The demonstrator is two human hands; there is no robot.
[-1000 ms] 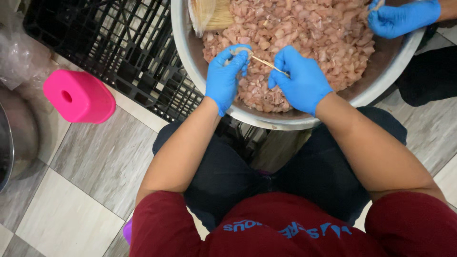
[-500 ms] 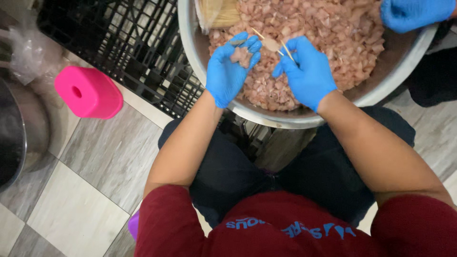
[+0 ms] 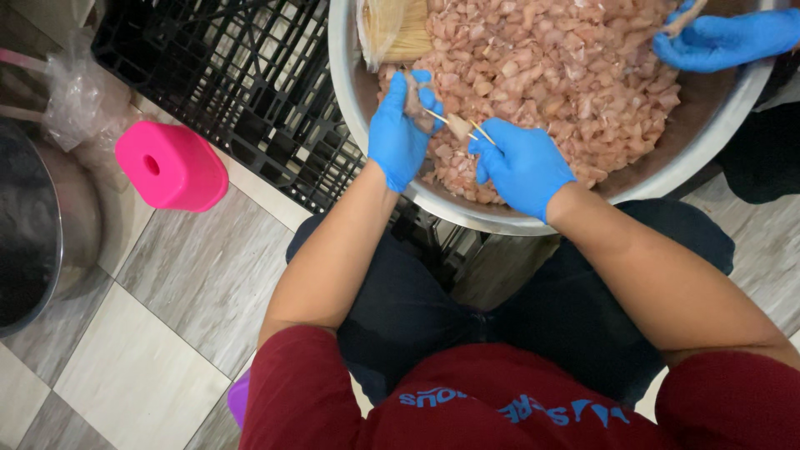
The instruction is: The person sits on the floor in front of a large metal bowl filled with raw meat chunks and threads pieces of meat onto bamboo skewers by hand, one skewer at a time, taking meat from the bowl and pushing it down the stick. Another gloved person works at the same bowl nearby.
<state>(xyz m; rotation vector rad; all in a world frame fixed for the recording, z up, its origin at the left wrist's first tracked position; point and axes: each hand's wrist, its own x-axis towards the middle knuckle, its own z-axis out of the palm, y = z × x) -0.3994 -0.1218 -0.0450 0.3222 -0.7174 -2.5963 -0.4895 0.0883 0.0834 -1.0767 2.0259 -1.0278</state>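
Both my hands wear blue gloves over a large metal bowl full of pale pink raw meat pieces. My left hand pinches a piece of meat at the bowl's near left side. My right hand holds a thin wooden skewer with a meat piece threaded on it. The skewer's tip reaches toward my left hand's fingers. A bundle of wooden skewers in clear wrap lies at the bowl's far left rim.
Another person's blue-gloved hand works at the bowl's far right. A black plastic crate lies left of the bowl. A pink plastic stool stands on the tiled floor, with a metal pot and a clear plastic bag further left.
My hands have drawn closer together over the meat. The skewer now carries a meat piece and points at my left hand, which holds another piece.
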